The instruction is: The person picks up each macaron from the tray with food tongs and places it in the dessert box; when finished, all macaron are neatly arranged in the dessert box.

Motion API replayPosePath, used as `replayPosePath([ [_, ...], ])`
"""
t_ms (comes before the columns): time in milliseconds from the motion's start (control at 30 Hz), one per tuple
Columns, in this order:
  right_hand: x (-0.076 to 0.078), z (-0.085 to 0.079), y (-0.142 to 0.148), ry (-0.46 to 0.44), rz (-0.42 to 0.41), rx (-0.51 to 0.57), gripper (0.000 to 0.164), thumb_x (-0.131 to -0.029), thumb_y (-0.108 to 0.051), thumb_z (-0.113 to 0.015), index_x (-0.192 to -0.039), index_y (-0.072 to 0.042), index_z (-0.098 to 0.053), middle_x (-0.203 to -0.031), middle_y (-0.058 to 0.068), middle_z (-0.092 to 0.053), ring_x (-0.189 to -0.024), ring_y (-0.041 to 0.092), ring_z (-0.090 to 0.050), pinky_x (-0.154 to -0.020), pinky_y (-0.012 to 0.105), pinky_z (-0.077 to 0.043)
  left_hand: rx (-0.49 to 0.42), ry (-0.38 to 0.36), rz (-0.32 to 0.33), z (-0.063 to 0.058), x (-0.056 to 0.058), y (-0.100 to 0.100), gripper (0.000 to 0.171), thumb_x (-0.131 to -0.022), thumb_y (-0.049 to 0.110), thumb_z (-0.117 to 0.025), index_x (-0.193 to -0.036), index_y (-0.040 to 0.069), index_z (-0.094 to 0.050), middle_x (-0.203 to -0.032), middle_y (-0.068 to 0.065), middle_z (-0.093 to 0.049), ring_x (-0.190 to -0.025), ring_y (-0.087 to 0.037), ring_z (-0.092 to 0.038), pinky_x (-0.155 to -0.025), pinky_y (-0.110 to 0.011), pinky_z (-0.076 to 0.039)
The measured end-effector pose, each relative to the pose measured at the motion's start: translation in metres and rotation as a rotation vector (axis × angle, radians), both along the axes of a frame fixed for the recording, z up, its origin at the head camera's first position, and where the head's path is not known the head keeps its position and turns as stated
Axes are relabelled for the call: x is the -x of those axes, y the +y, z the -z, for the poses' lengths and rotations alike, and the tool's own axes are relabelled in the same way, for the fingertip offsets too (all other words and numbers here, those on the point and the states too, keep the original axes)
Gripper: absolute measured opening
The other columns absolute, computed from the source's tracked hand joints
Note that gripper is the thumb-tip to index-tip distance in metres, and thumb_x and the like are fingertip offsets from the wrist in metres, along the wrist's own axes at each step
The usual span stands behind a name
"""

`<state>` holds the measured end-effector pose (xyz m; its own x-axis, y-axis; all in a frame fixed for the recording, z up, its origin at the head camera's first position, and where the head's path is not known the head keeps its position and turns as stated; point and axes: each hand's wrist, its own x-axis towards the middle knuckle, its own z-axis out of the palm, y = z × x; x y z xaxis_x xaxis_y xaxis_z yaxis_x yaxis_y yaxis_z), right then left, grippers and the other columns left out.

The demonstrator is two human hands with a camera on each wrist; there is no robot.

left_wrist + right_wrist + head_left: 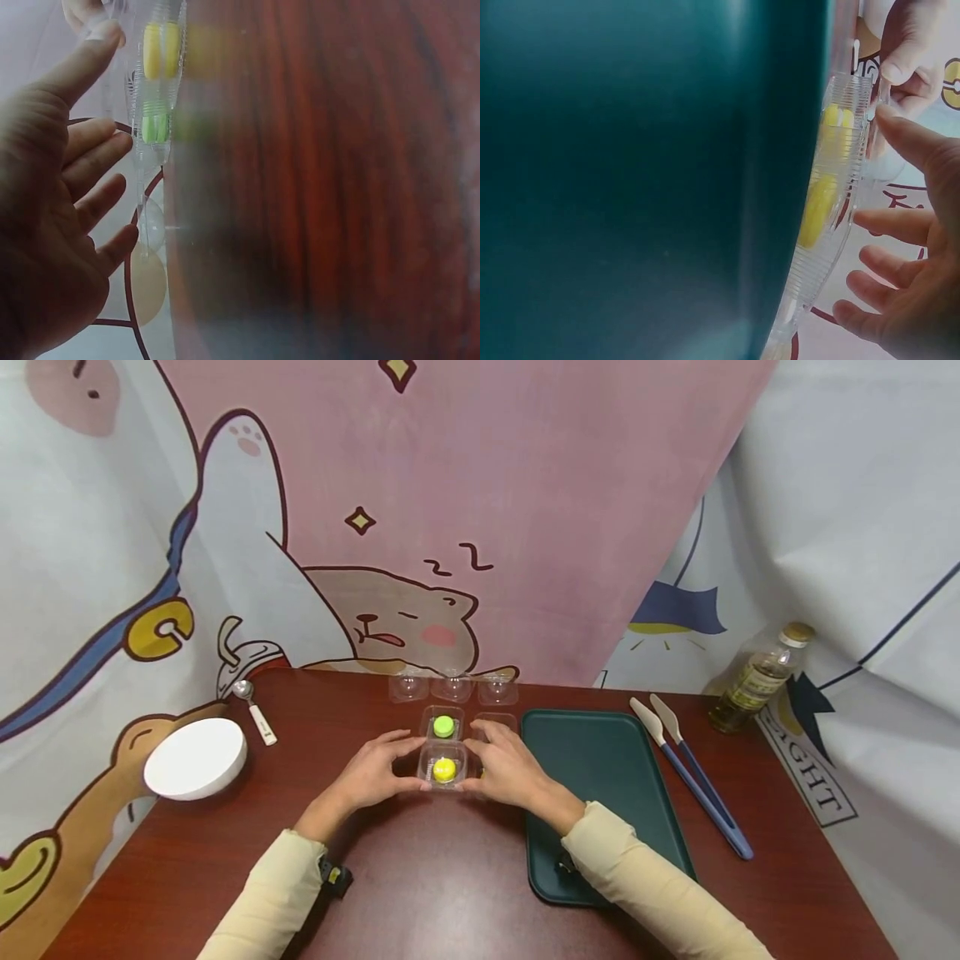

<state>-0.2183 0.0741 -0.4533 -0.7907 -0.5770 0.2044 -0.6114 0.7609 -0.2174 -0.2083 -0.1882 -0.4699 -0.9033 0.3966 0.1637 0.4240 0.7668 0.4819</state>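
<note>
Near the table's middle, my left hand (378, 767) and right hand (513, 768) grip opposite sides of a clear plastic box (431, 750), thumbs at its near edge and forefingers further back. A yellow macaron (444, 770) shows between the hands, with a green macaron (443, 726) behind it. More yellow peeks out under my right hand, and the right wrist view has two yellow macarons (820, 210) behind ribbed plastic. In both wrist views, the other fingers of the left hand (60, 195) and right hand (922, 247) are spread off the plastic.
Clear domed cups (452, 687) stand in a row behind the box. A dark green tray (592, 793) lies to the right, beside blue-handled tongs (693, 777). An oil bottle (757, 681) stands far right. On the left are a white bowl (197, 760) and a scoop (257, 714).
</note>
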Motion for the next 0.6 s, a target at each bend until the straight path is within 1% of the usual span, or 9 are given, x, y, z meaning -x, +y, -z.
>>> replayPosePath([
  [200, 0.0014, 0.0003, -0.0021, 0.029, -0.023, -0.048, 0.066, -0.076, -0.052, -0.085, -0.123, -0.007, -0.073, -0.145, 0.015, -0.055, -0.136, 0.033, -0.050, -0.116, 0.051, -0.040, 0.036, -0.029, -0.008, -0.0031, -0.0013, 0.0003, 0.080, -0.076, 0.055, -0.084, -0.142, 0.017, -0.061, -0.144, -0.011, -0.062, -0.140, -0.033, -0.050, -0.109, -0.057, -0.045],
  [300, 0.0017, 0.0005, -0.0026, 0.031, -0.029, -0.054, 0.067, -0.077, -0.053, -0.085, -0.123, -0.007, -0.073, -0.144, 0.015, -0.055, -0.136, 0.033, -0.050, -0.116, 0.051, -0.039, 0.044, -0.065, -0.024, -0.0031, -0.0022, 0.0006, 0.080, -0.076, 0.055, -0.084, -0.143, 0.018, -0.060, -0.146, -0.013, -0.060, -0.140, -0.033, -0.051, -0.109, -0.056, -0.045],
  [400, 0.0016, 0.0003, -0.0028, 0.021, -0.027, -0.057, 0.066, -0.077, -0.053, -0.085, -0.123, -0.008, -0.073, -0.144, 0.015, -0.054, -0.136, 0.033, -0.049, -0.116, 0.051, -0.039, 0.049, -0.100, -0.028, -0.0028, -0.0024, 0.0008, 0.080, -0.078, 0.055, -0.083, -0.145, 0.018, -0.059, -0.148, -0.018, -0.056, -0.139, -0.035, -0.051, -0.108, -0.057, -0.046],
  [600, 0.0019, 0.0001, -0.0039, 0.003, -0.013, -0.076, 0.066, -0.077, -0.054, -0.085, -0.124, -0.009, -0.073, -0.147, 0.015, -0.053, -0.139, 0.035, -0.046, -0.118, 0.051, -0.038, 0.048, -0.133, -0.035, -0.0025, -0.0015, 0.0011, 0.082, -0.078, 0.057, -0.082, -0.146, 0.018, -0.057, -0.147, -0.021, -0.056, -0.137, -0.037, -0.053, -0.108, -0.057, -0.046],
])
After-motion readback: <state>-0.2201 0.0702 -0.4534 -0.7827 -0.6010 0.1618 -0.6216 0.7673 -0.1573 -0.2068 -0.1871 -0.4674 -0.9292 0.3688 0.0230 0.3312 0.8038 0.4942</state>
